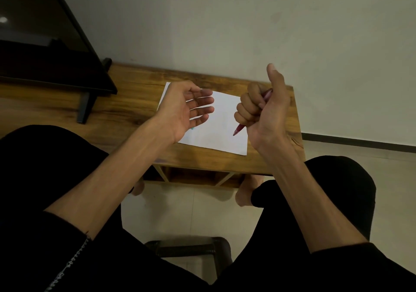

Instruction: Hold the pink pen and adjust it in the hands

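A pale wall (225,21) fills the far half of the scene, with a dark skirting strip along its foot at the right. Against it stands a low wooden table (126,102), its grained top running from the left edge to just past the middle, with an open shelf frame showing under its near edge. On the far left of the table sits a large black screen (40,32), tilted in this wide view, resting on a dark stand leg. Below the table lies a light tiled floor (180,215), and the person's knees in black cloth frame it on the left and right; two bare feet show just under the table's near edge. A dark stool edge (189,246) shows at the near middle.

A white sheet of paper (220,120) lies flat on the right part of the table top, near its right end, with a small blue-green mark close to its near left side. The left hand (182,109) hovers above the paper's left part, palm turned up and inward, fingers straight and slightly spread, holding nothing. The right hand (258,109) is above the paper's right edge, fingers curled into a fist round a red pen (239,130), thumb sticking up. The pen's tip points down and left over the paper; whether it touches the sheet cannot be told.
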